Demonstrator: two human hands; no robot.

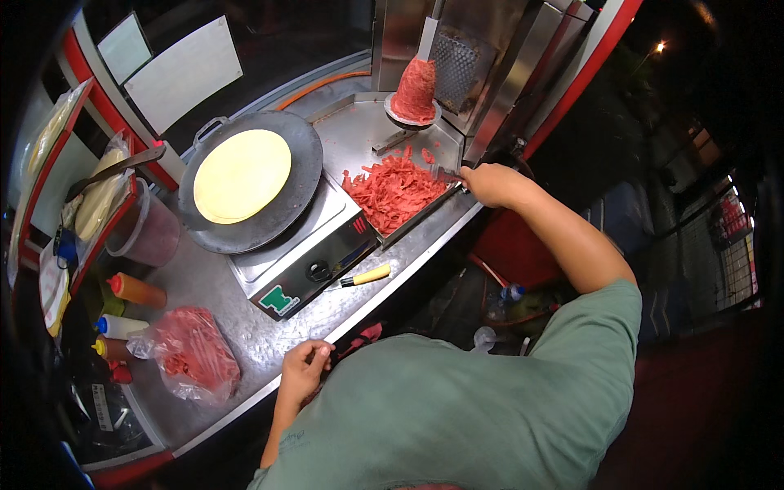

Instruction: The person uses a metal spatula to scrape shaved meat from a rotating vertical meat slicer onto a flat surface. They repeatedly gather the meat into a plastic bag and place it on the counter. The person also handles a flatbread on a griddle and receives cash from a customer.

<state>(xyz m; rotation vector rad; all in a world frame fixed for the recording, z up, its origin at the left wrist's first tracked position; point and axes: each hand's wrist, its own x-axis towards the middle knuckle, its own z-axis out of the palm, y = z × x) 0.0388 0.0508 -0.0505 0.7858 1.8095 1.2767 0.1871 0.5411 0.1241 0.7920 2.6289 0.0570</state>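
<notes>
My right hand grips the handle of a metal utensil, perhaps a fork, whose head touches the right side of a heap of shredded reddish meat. That heap lies in the metal tray under a vertical spit, where a cone of red meat stands on a round plate. At the counter's front edge, my left hand has its fingers curled together, with nothing visible in them. A round pale flatbread, seemingly with another beneath it, lies on a dark griddle over a gas stove.
A knife with a yellow handle lies before the stove. To the left are a plastic bag of red meat, several sauce bottles, a plastic bucket and a shelf with bagged flatbreads. A perforated metal burner panel stands behind the spit.
</notes>
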